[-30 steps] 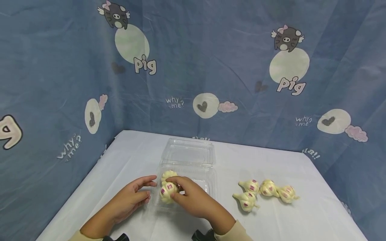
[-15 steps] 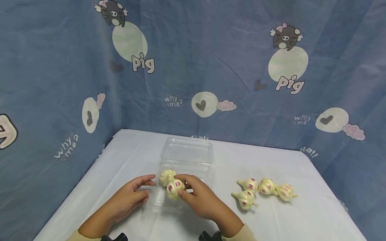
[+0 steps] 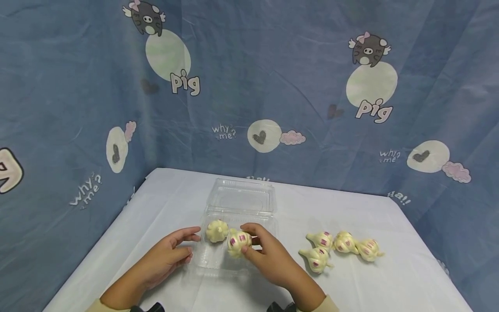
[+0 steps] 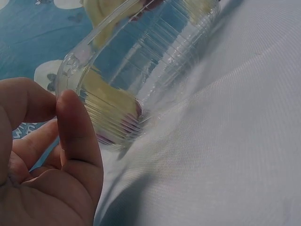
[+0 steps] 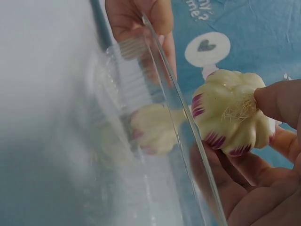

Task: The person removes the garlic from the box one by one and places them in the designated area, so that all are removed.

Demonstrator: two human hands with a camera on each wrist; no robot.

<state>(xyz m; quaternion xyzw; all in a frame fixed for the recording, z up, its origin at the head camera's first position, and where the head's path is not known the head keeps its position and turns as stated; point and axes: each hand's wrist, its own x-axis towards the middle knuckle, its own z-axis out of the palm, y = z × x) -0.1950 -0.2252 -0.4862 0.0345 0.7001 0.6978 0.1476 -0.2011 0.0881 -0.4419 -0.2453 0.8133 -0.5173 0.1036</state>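
Note:
My right hand holds a garlic bulb between thumb and fingers, over the clear plastic clamshell box. In the right wrist view this bulb shows purple streaks and a rooty base, and it is above the box's rim. A second garlic bulb rests inside the box at its left; through the wall it also shows in the left wrist view. My left hand is beside the box's left edge, fingers relaxed, thumb and index finger apart in the head view. Its fingertips are at the rim; contact is hard to tell.
The box's lid lies folded back, away from me. Several more garlic bulbs lie in a cluster on the white tablecloth to the right. A blue printed curtain stands behind and at both sides.
My right hand has moved to the right with its garlic bulb, away from the bulb in the box, which now shows fully. The left hand has kept nearly the same place.

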